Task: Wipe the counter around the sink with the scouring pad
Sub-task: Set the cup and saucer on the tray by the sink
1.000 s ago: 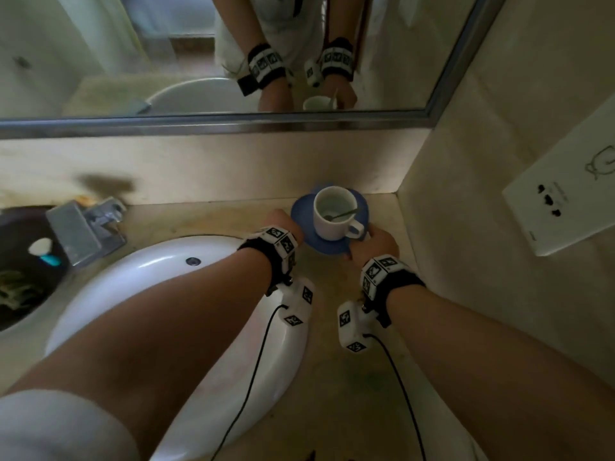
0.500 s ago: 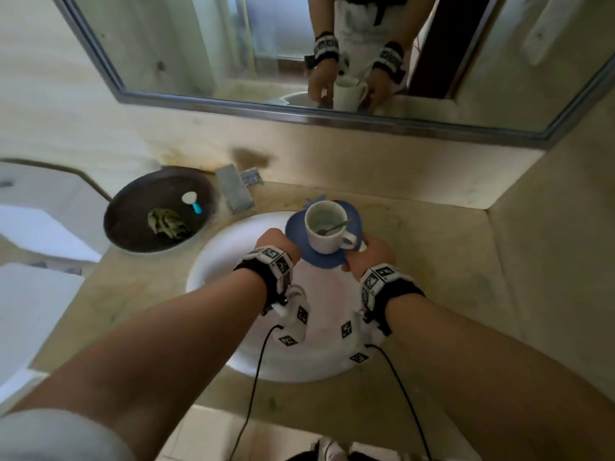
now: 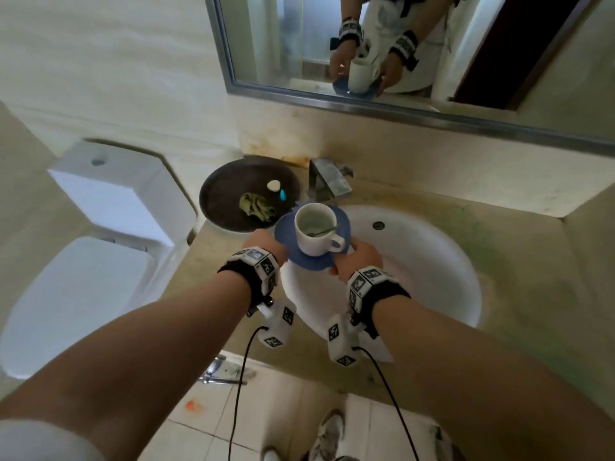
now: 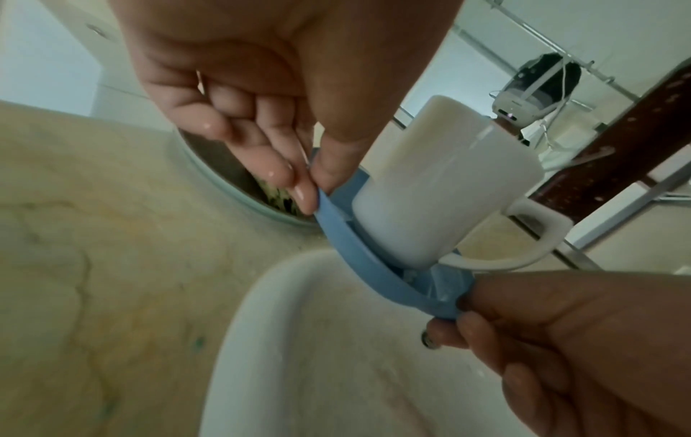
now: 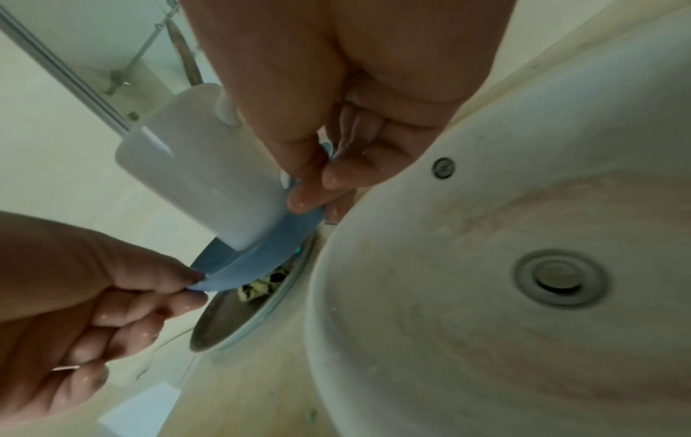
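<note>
Two hands carry my load: my left hand (image 3: 266, 246) pinches the left rim of a round blue plastic saucer (image 3: 309, 261) between thumb and fingertips, and my right hand (image 3: 359, 261) pinches the right rim the same way. A white ceramic cup (image 3: 316, 232) stands upright on the saucer with a metal spoon (image 3: 321, 231) lying inside it. I hold the saucer in the air above the left edge of the round white basin (image 3: 416, 271), at centre frame.

Just beyond the saucer, upper centre-left, sits a dark round tray (image 3: 226, 194) on the beige stone counter (image 3: 532, 254). In it lie the crumpled green-yellow scouring pad (image 3: 256, 207), a small white piece (image 3: 273, 185) and a small turquoise piece (image 3: 283, 195). The saucer's far edge overlaps the tray's rim from my view. A square metal tap (image 3: 327, 181) stands right of the tray, behind the basin. Green smears mark the counter at right. A white toilet (image 3: 83, 261) fills the left side, and a framed mirror (image 3: 399, 44) runs along the top. I can read no writing anywhere.
</note>
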`<state>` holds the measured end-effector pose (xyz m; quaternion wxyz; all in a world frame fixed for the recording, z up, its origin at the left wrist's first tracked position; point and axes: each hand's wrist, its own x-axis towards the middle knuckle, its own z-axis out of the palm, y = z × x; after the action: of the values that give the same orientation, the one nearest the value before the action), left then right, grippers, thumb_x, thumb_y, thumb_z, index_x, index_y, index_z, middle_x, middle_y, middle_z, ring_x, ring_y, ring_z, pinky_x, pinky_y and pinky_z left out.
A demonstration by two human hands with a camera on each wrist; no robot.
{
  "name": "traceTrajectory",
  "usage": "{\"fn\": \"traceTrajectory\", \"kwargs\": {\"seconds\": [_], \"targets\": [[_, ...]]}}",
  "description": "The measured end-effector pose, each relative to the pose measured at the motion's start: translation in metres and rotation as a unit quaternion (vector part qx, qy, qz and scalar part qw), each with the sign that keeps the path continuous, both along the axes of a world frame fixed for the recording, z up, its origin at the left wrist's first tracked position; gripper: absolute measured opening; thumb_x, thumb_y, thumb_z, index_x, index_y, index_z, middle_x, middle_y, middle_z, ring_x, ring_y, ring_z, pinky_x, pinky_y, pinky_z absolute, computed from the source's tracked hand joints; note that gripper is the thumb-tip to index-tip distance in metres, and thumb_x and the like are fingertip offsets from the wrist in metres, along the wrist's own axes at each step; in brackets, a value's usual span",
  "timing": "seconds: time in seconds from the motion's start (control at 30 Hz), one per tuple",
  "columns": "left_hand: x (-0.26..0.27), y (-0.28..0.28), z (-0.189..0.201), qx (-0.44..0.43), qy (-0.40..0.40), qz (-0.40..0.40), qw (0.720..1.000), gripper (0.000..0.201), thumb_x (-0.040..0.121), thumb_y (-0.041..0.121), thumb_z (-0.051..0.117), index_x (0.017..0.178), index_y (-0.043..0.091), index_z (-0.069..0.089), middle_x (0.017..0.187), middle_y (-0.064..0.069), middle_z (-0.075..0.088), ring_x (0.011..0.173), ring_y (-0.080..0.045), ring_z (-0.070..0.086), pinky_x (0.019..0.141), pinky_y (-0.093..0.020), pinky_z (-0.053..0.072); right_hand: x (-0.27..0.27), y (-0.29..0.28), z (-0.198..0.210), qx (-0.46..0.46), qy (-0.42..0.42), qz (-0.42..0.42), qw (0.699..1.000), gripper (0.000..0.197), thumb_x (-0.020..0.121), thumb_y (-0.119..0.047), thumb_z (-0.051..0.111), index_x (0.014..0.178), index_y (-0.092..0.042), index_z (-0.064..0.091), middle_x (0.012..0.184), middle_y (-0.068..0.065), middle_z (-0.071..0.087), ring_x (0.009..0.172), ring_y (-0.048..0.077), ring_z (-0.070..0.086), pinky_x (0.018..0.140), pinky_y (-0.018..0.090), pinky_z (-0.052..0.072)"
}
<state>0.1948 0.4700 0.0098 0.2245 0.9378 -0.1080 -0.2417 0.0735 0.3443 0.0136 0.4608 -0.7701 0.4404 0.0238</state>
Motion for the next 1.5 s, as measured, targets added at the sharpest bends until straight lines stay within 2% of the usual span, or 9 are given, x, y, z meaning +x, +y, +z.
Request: {"fn": "traceTrajectory", "kwargs": {"seconds": [0.23,0.43,0.53,0.73,0.87,1.13,1.23,1.37,1.5], "targets": [[0.063,0.038,0.020,0.007,-0.016,0.058,0.998,0.020,0.084,0.017,0.062,0.066,0.011,0.056,0.059,0.000,0.049,0.053,-0.016,0.047,0.048,-0.022,0.037,0.077,0.015,0.008,-0.046,0.012,0.093,0.995,0.026,0.079,-0.019,0.071,0.104,-0.015,0.063,0.089,0.004,0.058,0.081,0.026,0.051,0.072,0.030,0.039],[0.121,0.043,0.030,0.005,-0.008,0.074,0.997,0.017,0.078,0.021,0.069,0.068,0.008,0.069,0.063,-0.006,0.062,0.065,-0.027,0.059,0.058,-0.028,0.044,0.135,0.019,0.014,0.002,-0.025,0.071,0.997,0.012,0.083,-0.012,0.064,0.095,-0.013,0.062,0.073,0.001,0.063,0.067,0.021,0.061,0.061,0.026,0.051],[0.160,0.039,0.029,0.001,-0.012,0.062,0.998,0.016,0.079,0.020,0.070,0.078,0.005,0.071,0.073,-0.009,0.066,0.068,-0.027,0.060,0.060,-0.027,0.046,0.171,0.020,0.011,0.057,-0.060,0.037,0.996,0.023,0.084,-0.016,0.064,0.107,-0.014,0.065,0.086,0.004,0.071,0.075,0.026,0.071,0.074,0.038,0.060],[0.236,0.028,0.010,-0.037,-0.003,0.038,0.999,0.010,0.085,0.013,0.063,0.085,0.011,0.054,0.079,-0.004,0.057,0.053,-0.009,0.050,0.043,-0.018,0.035,0.237,0.014,-0.003,0.067,-0.045,0.030,0.996,0.029,0.086,-0.012,0.065,0.114,-0.016,0.063,0.097,0.010,0.071,0.079,0.027,0.069,0.077,0.039,0.059],[0.278,0.022,-0.009,-0.025,0.013,0.020,0.999,0.017,0.086,0.011,0.063,0.100,0.004,0.066,0.084,-0.006,0.058,0.068,-0.020,0.055,0.060,-0.023,0.043,0.270,0.014,-0.018,0.057,-0.035,0.004,0.998,0.028,0.085,-0.009,0.060,0.112,-0.008,0.065,0.097,0.011,0.072,0.066,0.017,0.065,0.070,0.032,0.061],[0.324,0.019,-0.053,-0.001,0.041,0.008,0.999,0.026,0.084,0.013,0.064,0.105,-0.001,0.068,0.072,-0.002,0.061,0.065,-0.017,0.056,0.048,-0.019,0.039,0.308,0.015,-0.051,0.093,0.017,0.000,0.995,0.022,0.092,-0.014,0.059,0.113,-0.014,0.064,0.083,0.002,0.068,0.059,0.012,0.065,0.054,0.023,0.051],[0.330,0.014,-0.066,0.008,0.042,-0.001,0.999,0.027,0.083,0.014,0.065,0.106,0.000,0.068,0.099,-0.013,0.071,0.084,-0.026,0.068,0.062,-0.025,0.046,0.311,0.012,-0.061,0.070,0.037,0.024,0.997,0.025,0.094,-0.021,0.056,0.118,-0.019,0.059,0.093,0.001,0.068,0.057,0.009,0.064,0.045,0.017,0.042],[0.334,0.010,-0.082,0.009,0.043,0.000,0.999,0.031,0.082,0.014,0.065,0.110,0.000,0.067,0.108,-0.016,0.069,0.099,-0.030,0.067,0.072,-0.031,0.052,0.310,0.016,-0.066,0.065,0.048,0.027,0.996,0.039,0.085,-0.033,0.063,0.121,-0.023,0.051,0.100,0.006,0.066,0.081,0.026,0.069,0.072,0.034,0.057],[0.335,0.009,-0.082,0.008,0.035,0.009,0.999,0.030,0.083,0.016,0.064,0.108,0.001,0.068,0.106,-0.016,0.070,0.098,-0.031,0.068,0.074,-0.032,0.052,0.304,0.023,-0.062,-0.008,0.067,0.112,0.991,0.084,0.077,-0.038,0.074,0.143,-0.021,0.027,0.134,0.005,0.051,0.117,0.030,0.055,0.093,0.034,0.046]]}}
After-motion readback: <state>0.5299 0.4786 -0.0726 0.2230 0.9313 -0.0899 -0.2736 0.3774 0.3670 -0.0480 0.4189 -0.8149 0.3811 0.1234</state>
